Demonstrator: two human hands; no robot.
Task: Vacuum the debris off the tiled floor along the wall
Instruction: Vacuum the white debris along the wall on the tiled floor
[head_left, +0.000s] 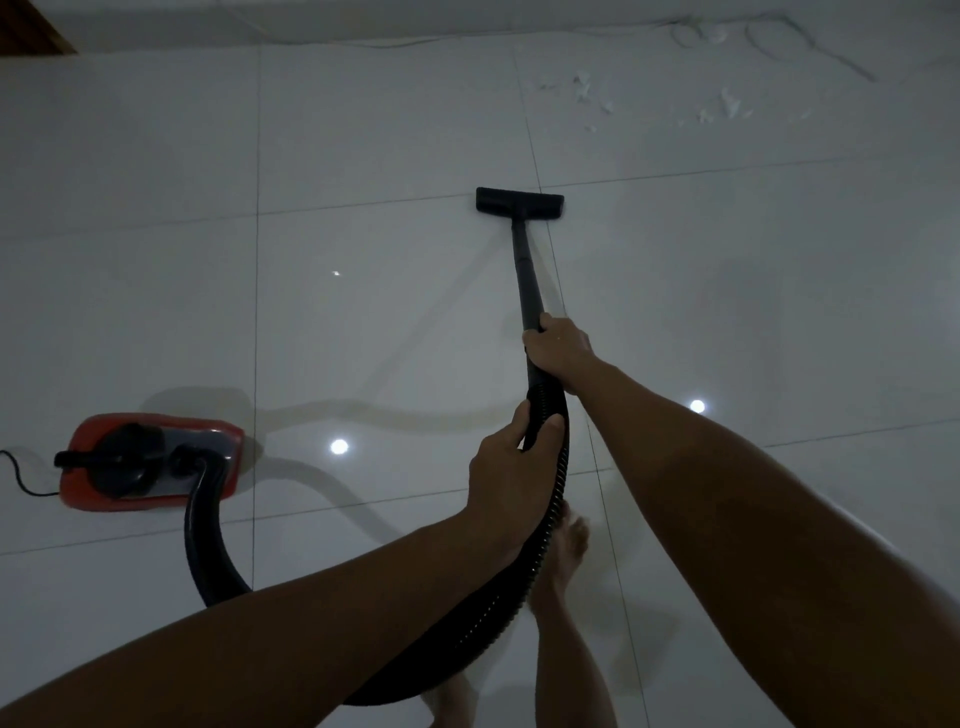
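**Nozzle on the tiles, debris ahead by the wall**

The vacuum is one red canister (150, 460) with a black top, standing on the glossy white tiled floor (363, 156) at the left. One black ribbed hose (208, 545) curves from it to one straight black wand (525, 275), which ends in one flat black nozzle (519, 201) resting on the floor. The right hand (558, 353) is closed around the wand's lower end; the left hand (511, 457) grips the hose just behind it. The debris (597, 98), several small white scraps, lies beyond the nozzle and to its right, near the wall (363, 21), well apart from both hands. One bare foot (566, 545) shows under the hose.
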